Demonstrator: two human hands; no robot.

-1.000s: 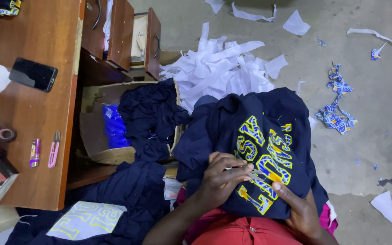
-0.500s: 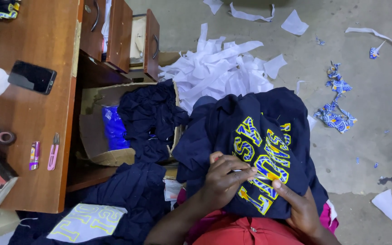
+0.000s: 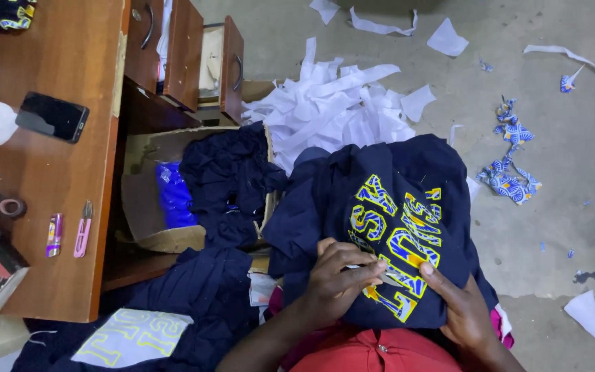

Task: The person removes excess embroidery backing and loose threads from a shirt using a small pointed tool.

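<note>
My left hand [image 3: 339,275] pinches at the yellow lettering [image 3: 397,241] on the navy garment [image 3: 387,220] in my lap; my right hand [image 3: 466,310] grips its near edge, perhaps underneath too.

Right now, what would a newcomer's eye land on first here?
The navy garment with bold yellow-and-blue lettering lies over the lap, left hand and right hand working on the letters. Behind it, a heap of white paper scraps covers the floor.
</note>
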